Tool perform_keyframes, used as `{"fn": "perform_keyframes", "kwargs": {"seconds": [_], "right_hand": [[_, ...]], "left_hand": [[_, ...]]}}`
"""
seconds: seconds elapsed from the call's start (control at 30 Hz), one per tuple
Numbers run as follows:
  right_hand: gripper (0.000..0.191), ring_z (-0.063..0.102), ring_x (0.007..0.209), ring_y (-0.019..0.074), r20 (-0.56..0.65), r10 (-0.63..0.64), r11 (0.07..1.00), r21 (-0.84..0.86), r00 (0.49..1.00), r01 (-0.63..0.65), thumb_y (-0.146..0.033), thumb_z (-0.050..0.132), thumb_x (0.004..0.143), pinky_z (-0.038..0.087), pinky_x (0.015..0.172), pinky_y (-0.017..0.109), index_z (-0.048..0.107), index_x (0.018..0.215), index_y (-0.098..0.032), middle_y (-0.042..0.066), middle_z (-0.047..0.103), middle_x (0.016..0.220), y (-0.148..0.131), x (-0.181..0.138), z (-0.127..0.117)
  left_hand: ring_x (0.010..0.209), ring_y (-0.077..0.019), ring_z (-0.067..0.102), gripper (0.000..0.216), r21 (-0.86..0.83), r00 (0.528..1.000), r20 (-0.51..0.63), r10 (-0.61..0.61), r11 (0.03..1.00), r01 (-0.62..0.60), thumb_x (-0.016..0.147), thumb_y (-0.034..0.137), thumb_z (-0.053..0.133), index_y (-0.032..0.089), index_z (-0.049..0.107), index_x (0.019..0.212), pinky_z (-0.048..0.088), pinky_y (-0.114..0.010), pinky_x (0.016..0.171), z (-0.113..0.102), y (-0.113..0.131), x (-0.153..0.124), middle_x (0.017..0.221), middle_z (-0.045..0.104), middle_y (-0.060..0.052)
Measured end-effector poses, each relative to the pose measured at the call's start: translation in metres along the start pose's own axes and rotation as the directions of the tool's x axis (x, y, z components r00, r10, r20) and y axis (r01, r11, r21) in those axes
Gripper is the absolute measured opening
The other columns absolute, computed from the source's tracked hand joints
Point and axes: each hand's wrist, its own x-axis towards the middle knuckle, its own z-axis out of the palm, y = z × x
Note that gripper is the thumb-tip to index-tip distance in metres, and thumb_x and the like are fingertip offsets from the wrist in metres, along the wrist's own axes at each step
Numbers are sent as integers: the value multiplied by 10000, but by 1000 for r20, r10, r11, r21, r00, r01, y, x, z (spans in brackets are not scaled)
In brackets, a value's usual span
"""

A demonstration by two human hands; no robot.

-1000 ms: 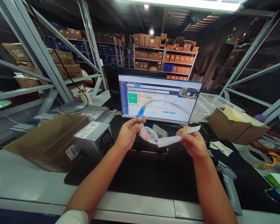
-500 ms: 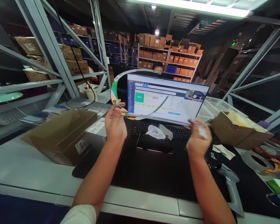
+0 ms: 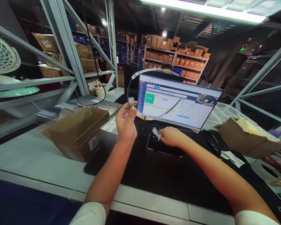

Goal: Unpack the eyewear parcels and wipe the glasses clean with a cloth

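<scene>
My left hand point(image 3: 125, 122) is raised in front of the monitor point(image 3: 178, 101), fingers pinched on the ends of a thin grey cable point(image 3: 140, 73) that loops up over the screen's top left corner. My right hand point(image 3: 170, 137) rests low over the keyboard point(image 3: 150, 129), closed on a crumpled clear plastic bag point(image 3: 156, 132) of which only a small corner shows. Both hands are over the black desk mat point(image 3: 154, 175).
An open cardboard box point(image 3: 77, 132) lies left of my left hand, a grey labelled box behind it. Another open box point(image 3: 248, 137) sits at the right with a white basket point(image 3: 221, 111), tape roll point(image 3: 269, 170) and paper slips. Steel rack posts point(image 3: 67, 53) stand left.
My right hand dropped its paper slip, swung left and came down on the plastic bag on the keyboard. My left hand lifted the cable up, so it now loops over the monitor.
</scene>
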Motion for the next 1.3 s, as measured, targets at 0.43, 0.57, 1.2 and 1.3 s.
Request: {"fn": "perform_keyframes", "kwargs": {"seconds": [0.43, 0.57, 1.2, 1.3], "right_hand": [[421, 704, 787, 188, 246, -3, 987, 155, 969, -37, -338, 412, 999, 485, 698, 263, 770, 846, -179, 61, 784, 920, -9, 1, 16], [394, 694, 996, 256, 47, 117, 989, 87, 992, -120, -281, 376, 1004, 469, 846, 325, 747, 981, -149, 142, 756, 1071, -10, 3, 12], [536, 649, 833, 193, -721, 255, 849, 486, 645, 208, -403, 620, 936, 540, 823, 382, 519, 1428, -216, 29, 696, 923, 45, -83, -21], [496, 603, 696, 172, -889, 172, 904, 314, 425, 291, -348, 622, 951, 522, 692, 332, 521, 1422, -233, 6, 652, 816, 35, -94, -18]], "left_hand": [[1050, -229, 654, 418, 45, 999, 36, -38, 998, 37, 736, 577, 814, 229, 757, 960, 494, -354, 976, -3, 1, 0, 1022, 730, -47], [1067, -230, 641, 404, 79, 998, 33, -53, 996, 51, 750, 569, 806, 234, 756, 970, 494, -353, 968, -3, -3, 0, 1038, 727, -49], [835, -184, 702, 413, -39, 529, 419, -738, 568, 822, 748, 505, 819, 108, 744, 833, 544, -252, 731, 17, -4, -22, 867, 739, -92], [702, -155, 692, 367, 83, 197, 500, -844, 273, 958, 823, 454, 738, 89, 735, 803, 529, -226, 654, 26, -8, -38, 768, 725, -85]]}}
